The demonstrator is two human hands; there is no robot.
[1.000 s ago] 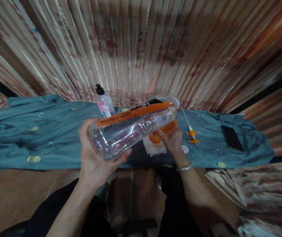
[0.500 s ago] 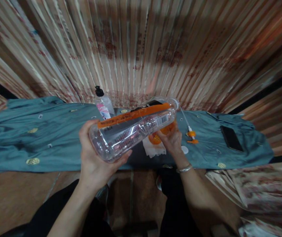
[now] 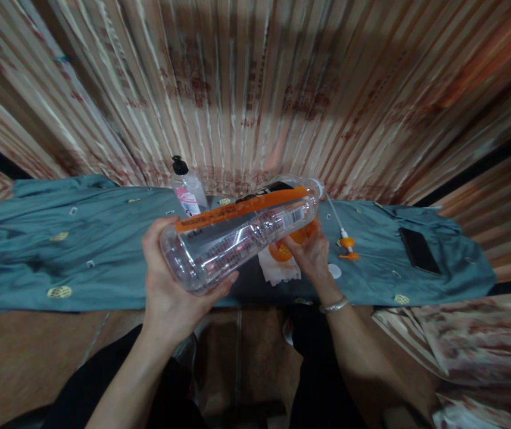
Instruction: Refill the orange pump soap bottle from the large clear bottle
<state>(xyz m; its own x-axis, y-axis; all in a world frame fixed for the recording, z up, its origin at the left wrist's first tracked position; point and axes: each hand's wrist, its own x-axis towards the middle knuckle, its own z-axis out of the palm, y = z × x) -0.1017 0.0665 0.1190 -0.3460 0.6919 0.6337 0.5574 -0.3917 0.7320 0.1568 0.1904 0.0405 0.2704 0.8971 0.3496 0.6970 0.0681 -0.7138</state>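
Note:
My left hand is wrapped round the base of a large clear plastic bottle with an orange and grey label. The bottle lies tilted in the air, its uncapped-looking neck pointing right and slightly up. Below that neck, my right hand is closed on an orange container, largely hidden behind the clear bottle and my fingers. A white tissue lies under the orange container. To the right is an orange pump head with a long clear tube, and near my right wrist a white round disc.
Behind the clear bottle stands a small bottle with a black pump top. A black phone lies at the right on the teal cloth covering the narrow table. A striped curtain hangs close behind.
The clear bottle has shifted very slightly to the left, with its base a little lower. Both hands keep their holds.

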